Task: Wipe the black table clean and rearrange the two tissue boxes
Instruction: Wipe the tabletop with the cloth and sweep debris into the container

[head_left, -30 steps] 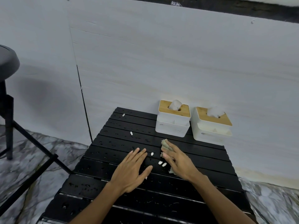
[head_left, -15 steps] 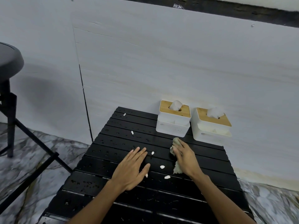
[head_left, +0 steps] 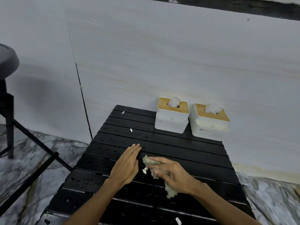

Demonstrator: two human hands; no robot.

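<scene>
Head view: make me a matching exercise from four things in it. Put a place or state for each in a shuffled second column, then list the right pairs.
Column one
1. left hand
2. right hand
3. tissue boxes
4. stool

Column two
a. stands on the floor, left of the table
b. grips the cloth
c. side by side at the table's far right, by the wall
d. rests on the table, fingers straight, holds nothing

Pairs: 1-d, 2-b, 3-c, 4-a
</scene>
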